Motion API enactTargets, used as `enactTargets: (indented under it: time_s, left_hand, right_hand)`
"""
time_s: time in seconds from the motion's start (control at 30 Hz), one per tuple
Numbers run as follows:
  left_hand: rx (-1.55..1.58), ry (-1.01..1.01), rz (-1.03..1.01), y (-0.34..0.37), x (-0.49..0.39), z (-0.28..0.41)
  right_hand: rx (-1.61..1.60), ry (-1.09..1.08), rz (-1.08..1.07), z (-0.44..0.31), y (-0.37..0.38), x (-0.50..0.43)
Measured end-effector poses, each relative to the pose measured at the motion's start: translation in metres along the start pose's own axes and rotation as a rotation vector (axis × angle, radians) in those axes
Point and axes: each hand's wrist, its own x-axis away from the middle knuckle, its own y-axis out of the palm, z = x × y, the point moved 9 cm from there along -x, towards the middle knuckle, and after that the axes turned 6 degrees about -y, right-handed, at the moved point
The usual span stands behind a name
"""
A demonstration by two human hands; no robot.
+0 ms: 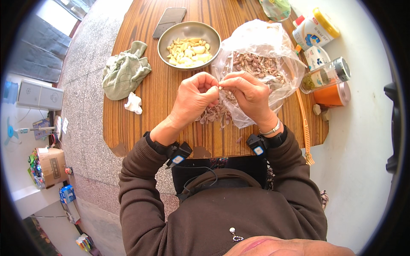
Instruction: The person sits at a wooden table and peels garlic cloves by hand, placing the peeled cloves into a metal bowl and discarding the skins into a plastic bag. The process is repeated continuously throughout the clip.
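My left hand (196, 93) and my right hand (249, 92) meet fingertip to fingertip, pinching a small garlic clove (220, 88) that the fingers mostly hide. Beneath them lies a pile of loose garlic skins (215, 114). Just beyond my left hand stands a metal bowl (162, 36) holding peeled garlic cloves (189, 52). A clear plastic bag (253, 36) lies open behind my right hand. Purplish unpeeled garlic cloves (261, 65) fill its middle, and its near edge runs under that hand.
On the wood-grain table (144, 131), a green cloth (126, 73), a crumpled tissue (133, 103) and a phone (169, 21) lie leftward. Rightward are an orange back scratcher (303, 118), a glass tea bottle (325, 75), an orange canister (333, 95) and a yellow-lidded tub (316, 28) by the wall.
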Motion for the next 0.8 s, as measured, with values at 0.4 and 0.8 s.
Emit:
enactTargets:
  time_s: [0.4,0.8]
  left_hand:
    - [-0.223,0.261,0.206,-0.005,0.009,0.019]
    - [0.033,0.252,-0.022,-0.010,0.007,0.027]
  right_hand:
    - [-0.604,0.519,-0.005,0.036,0.023,0.020]
    - [-1.101,0.765,0.068,0.055,0.034,0.030]
